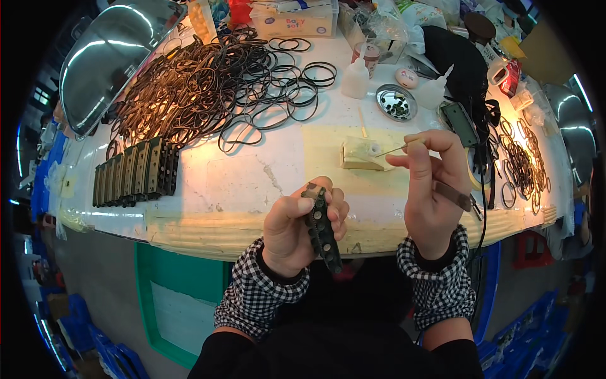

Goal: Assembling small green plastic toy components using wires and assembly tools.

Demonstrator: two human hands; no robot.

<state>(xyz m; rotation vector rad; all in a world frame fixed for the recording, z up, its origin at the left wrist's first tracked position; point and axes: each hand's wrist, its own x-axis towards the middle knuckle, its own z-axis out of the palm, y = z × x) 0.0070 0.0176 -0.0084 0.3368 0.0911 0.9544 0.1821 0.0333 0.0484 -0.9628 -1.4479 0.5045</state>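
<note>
My left hand (293, 224) is closed around a dark green camouflage strip with round wheels along its side (323, 230), like a toy tank's running gear, tilted above the table's near edge. My right hand (435, 183) pinches a thin pointed stick (392, 150) between thumb and forefinger. A flat brown tool (452, 196), perhaps tweezers, is tucked under its other fingers. The stick's tip is at the top of a pale yellow block (365, 156), which has a small whitish hollow; whether they touch I cannot tell. A thin pale stick (362, 120) lies behind the block.
A row of green wheeled pieces (136, 174) stands at left, before a heap of dark rubber loops (196, 95). White squeeze bottles (355, 79) flank a metal dish of small dark parts (396, 103). More loops (524, 158) and a black cable (485, 208) lie right.
</note>
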